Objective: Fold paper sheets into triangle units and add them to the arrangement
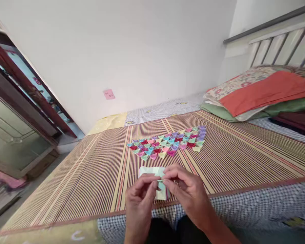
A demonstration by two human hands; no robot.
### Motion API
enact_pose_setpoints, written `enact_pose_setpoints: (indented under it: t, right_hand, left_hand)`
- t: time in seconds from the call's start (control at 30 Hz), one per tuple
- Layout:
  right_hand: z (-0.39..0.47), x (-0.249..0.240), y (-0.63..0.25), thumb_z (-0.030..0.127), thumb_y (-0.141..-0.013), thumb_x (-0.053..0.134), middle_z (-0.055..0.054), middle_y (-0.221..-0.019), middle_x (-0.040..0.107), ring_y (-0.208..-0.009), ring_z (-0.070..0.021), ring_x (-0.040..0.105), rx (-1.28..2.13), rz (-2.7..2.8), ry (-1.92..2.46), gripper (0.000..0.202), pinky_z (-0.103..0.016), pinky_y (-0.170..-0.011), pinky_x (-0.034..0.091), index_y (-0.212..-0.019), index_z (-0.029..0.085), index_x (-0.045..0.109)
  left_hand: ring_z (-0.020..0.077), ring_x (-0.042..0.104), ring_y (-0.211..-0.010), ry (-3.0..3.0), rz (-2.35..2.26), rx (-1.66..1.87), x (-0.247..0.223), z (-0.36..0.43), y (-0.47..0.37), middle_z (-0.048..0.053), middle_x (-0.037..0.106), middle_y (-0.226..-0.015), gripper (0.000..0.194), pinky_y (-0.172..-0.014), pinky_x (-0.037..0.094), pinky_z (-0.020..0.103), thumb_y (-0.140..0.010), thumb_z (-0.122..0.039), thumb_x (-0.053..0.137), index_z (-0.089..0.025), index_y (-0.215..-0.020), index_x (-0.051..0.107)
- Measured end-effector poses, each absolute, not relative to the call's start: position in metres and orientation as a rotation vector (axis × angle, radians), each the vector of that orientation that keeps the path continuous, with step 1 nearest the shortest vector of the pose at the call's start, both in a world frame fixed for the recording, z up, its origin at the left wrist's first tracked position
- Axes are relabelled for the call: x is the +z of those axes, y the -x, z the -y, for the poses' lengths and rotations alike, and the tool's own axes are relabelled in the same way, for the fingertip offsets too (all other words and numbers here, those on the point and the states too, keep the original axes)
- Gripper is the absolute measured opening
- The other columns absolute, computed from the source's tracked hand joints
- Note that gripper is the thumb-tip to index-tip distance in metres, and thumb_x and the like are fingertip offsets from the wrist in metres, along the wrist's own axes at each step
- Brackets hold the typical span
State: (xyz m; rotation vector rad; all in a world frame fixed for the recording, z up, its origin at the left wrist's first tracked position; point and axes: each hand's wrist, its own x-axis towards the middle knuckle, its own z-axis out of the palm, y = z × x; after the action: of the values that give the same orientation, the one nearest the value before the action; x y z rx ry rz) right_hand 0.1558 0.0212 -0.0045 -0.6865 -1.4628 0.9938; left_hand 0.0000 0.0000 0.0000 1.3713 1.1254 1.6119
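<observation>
Between the fingertips of both hands is a small piece of pale green paper (159,181), partly hidden by the fingers. My left hand (141,196) pinches its left side, and my right hand (184,189) pinches the right side. Just beneath them a stack of paper sheets (148,170) lies on the striped mat, pale green on top with other colours at the edge. Beyond the stack, many small folded paper triangles (165,149) in pink, blue, green, purple, red and yellow stand in several rows.
The striped mat (91,179) covers a bed beside a white wall (142,51). Folded bedding (264,95) with an orange band is piled at the right, by the white headboard (282,47). A doorway (35,81) opens on the left. The bed's front edge runs close to the person's legs.
</observation>
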Motion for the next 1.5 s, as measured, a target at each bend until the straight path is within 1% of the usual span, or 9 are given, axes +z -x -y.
enact_pose_setpoints:
  t: [0.13,0.3,0.43,0.7,0.9,1.0,1.1,1.3,1.5]
  right_hand:
    - [-0.023,-0.008,-0.149,0.028,-0.098,0.065,-0.002,-0.093,0.063,-0.083,-0.0162,0.063,1.000,1.402,0.713,0.016,-0.027,-0.072,0.050,-0.084,0.022,0.067]
    - [-0.026,-0.008,-0.139,0.029,-0.096,0.065,-0.003,-0.094,0.067,-0.093,-0.0195,0.065,0.974,1.345,0.727,0.016,-0.029,-0.083,0.052,-0.082,0.022,0.066]
    - [-0.026,-0.006,-0.134,0.027,-0.095,0.065,-0.004,-0.092,0.068,-0.091,-0.0201,0.066,0.929,1.328,0.774,0.017,-0.029,-0.081,0.052,-0.079,0.021,0.064]
    - [-0.022,0.002,-0.131,0.026,-0.092,0.065,-0.003,-0.087,0.070,-0.084,-0.0184,0.068,0.830,1.302,0.790,0.017,-0.026,-0.073,0.054,-0.076,0.021,0.062]
    - [-0.020,0.006,-0.129,0.024,-0.091,0.065,-0.003,-0.083,0.070,-0.081,-0.0185,0.069,0.756,1.306,0.786,0.013,-0.027,-0.071,0.055,-0.078,0.022,0.061]
    - [-0.019,0.005,-0.130,0.024,-0.091,0.065,-0.002,-0.082,0.070,-0.080,-0.0190,0.070,0.749,1.322,0.808,0.009,-0.029,-0.072,0.055,-0.083,0.022,0.063]
    - [-0.019,0.006,-0.136,0.026,-0.092,0.065,-0.001,-0.082,0.071,-0.076,-0.0183,0.069,0.799,1.356,0.850,0.006,-0.029,-0.068,0.055,-0.088,0.021,0.065]
    - [-0.024,0.019,-0.152,0.020,-0.093,0.066,0.000,-0.085,0.074,-0.081,-0.0175,0.070,0.963,1.580,0.817,0.005,-0.028,-0.073,0.054,-0.093,0.022,0.071]
    - [-0.019,0.018,-0.155,0.014,-0.093,0.062,-0.001,-0.092,0.071,-0.088,-0.0177,0.067,0.919,1.622,0.716,0.010,-0.030,-0.080,0.052,-0.088,0.022,0.066]
  left_hand:
    - [0.0139,0.068,-0.067,-1.246,-1.177,1.671,0.003,-0.002,-0.007,0.003,0.077,-0.074,0.006,-0.064,0.058,0.018,-0.079,-0.028,0.084,-0.022,-0.080,0.083]
    - [0.0145,0.070,-0.066,-1.166,-1.239,1.718,0.006,-0.003,-0.010,0.004,0.077,-0.071,0.015,-0.063,0.058,0.019,-0.073,-0.032,0.089,-0.020,-0.077,0.082]
    - [0.0146,0.069,-0.063,-1.121,-1.238,1.778,0.005,-0.004,-0.011,0.003,0.075,-0.068,0.019,-0.060,0.059,0.020,-0.069,-0.033,0.091,-0.018,-0.075,0.080]
    - [0.0168,0.070,-0.065,-1.160,-1.286,1.755,0.003,0.000,-0.010,0.004,0.075,-0.071,0.019,-0.061,0.060,0.024,-0.076,-0.035,0.087,-0.018,-0.078,0.078]
    - [0.0145,0.068,-0.063,-1.149,-1.289,1.824,0.004,0.003,-0.013,0.002,0.072,-0.068,0.022,-0.059,0.057,0.021,-0.075,-0.034,0.088,-0.017,-0.077,0.073]
    - [0.0137,0.068,-0.064,-1.087,-1.248,1.818,0.005,0.003,-0.013,0.001,0.074,-0.072,0.024,-0.061,0.057,0.021,-0.075,-0.033,0.089,-0.019,-0.086,0.073]
    - [0.0134,0.068,-0.065,-1.075,-1.201,1.717,0.010,0.000,-0.010,0.002,0.076,-0.074,0.026,-0.063,0.057,0.021,-0.075,-0.033,0.089,-0.018,-0.092,0.076]
    - [0.0117,0.061,-0.064,-1.139,-1.100,1.491,0.021,-0.003,0.000,0.002,0.072,-0.070,0.021,-0.061,0.052,0.020,-0.073,-0.034,0.090,-0.016,-0.078,0.079]
    - [0.0124,0.058,-0.068,-1.071,-1.077,1.582,0.017,0.002,0.000,0.000,0.068,-0.069,0.019,-0.068,0.050,0.022,-0.076,-0.032,0.087,-0.018,-0.072,0.075]
